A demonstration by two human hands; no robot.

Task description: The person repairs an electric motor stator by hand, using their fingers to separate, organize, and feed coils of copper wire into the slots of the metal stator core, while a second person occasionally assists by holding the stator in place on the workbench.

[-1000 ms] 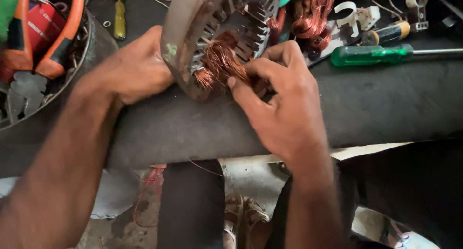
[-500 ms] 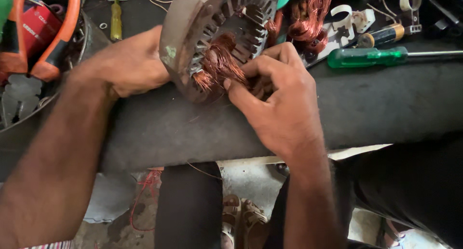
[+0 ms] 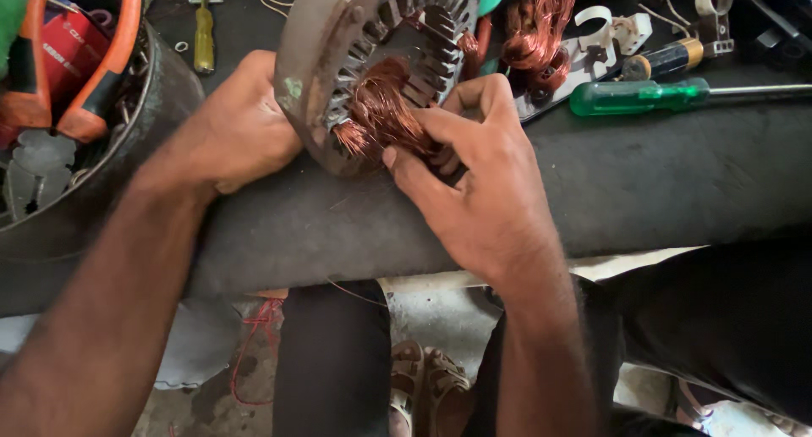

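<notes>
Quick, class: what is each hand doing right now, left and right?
Left hand: closed around the rim of the metal stator, holding it.
Right hand: fingers pinched on the copper winding in the stator.

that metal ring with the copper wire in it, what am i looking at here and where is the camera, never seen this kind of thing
The picture comes from a camera worn on a person's head, looking down at their own two bare hands over a dark work surface. The slotted metal ring is propped at a tilt on that surface. The left hand steadies its outer rim. The right hand pinches a bundle of copper wire that sits in the ring's inner slots.

Around it lie a green-handled screwdriver, a smaller yellow-handled screwdriver, a loose tuft of copper wire and some white plastic clips. At the left stands a round tub holding orange-handled pliers. Below the surface's edge you see the person's legs and sandalled feet.
</notes>
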